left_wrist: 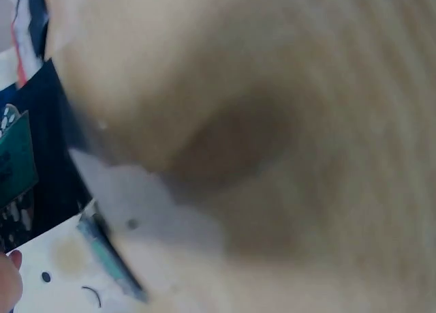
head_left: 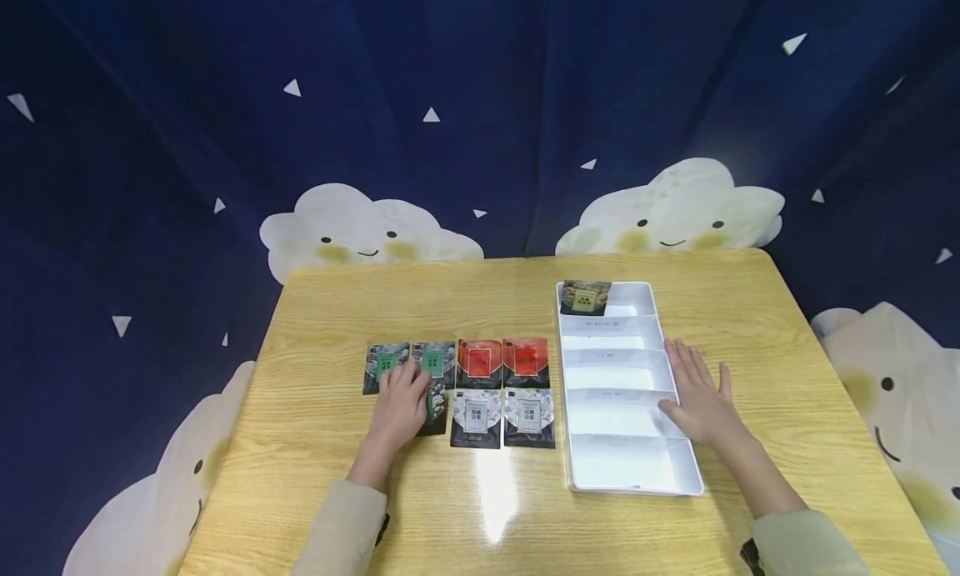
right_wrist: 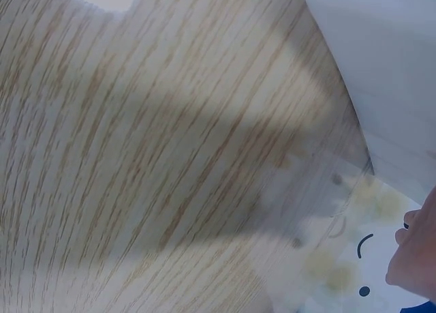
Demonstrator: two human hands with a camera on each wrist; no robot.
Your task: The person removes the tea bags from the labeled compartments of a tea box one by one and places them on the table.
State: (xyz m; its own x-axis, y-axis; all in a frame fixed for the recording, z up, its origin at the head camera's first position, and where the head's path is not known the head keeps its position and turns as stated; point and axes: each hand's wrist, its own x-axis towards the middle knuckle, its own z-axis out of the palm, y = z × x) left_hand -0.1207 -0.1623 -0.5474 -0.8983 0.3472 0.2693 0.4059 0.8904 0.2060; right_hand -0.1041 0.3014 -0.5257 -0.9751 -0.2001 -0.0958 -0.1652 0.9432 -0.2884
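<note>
My left hand (head_left: 401, 401) pinches a dark, green-labelled sachet (head_left: 437, 407), partly hidden by the fingers in the head view. In the left wrist view that sachet (left_wrist: 17, 170) appears tilted up beside a fingertip. Just beyond the hand lie two more green-labelled sachets, a left one (head_left: 377, 379) and a right one (head_left: 444, 356). My right hand (head_left: 703, 405) rests along the right side of a white compartment tray (head_left: 678, 468), its fingers extended and its thumb at the rim. A dark sachet with a gold label (head_left: 585, 298) leans in the tray's far compartment.
Two red-labelled sachets, one left (head_left: 480, 363) and one right (head_left: 527, 362), lie between the left hand and the tray. Nearer are two white-labelled sachets, one left (head_left: 476, 418) and one right (head_left: 529, 418). A dark blue curtain (head_left: 480, 76) hangs behind the wooden table (head_left: 337, 309).
</note>
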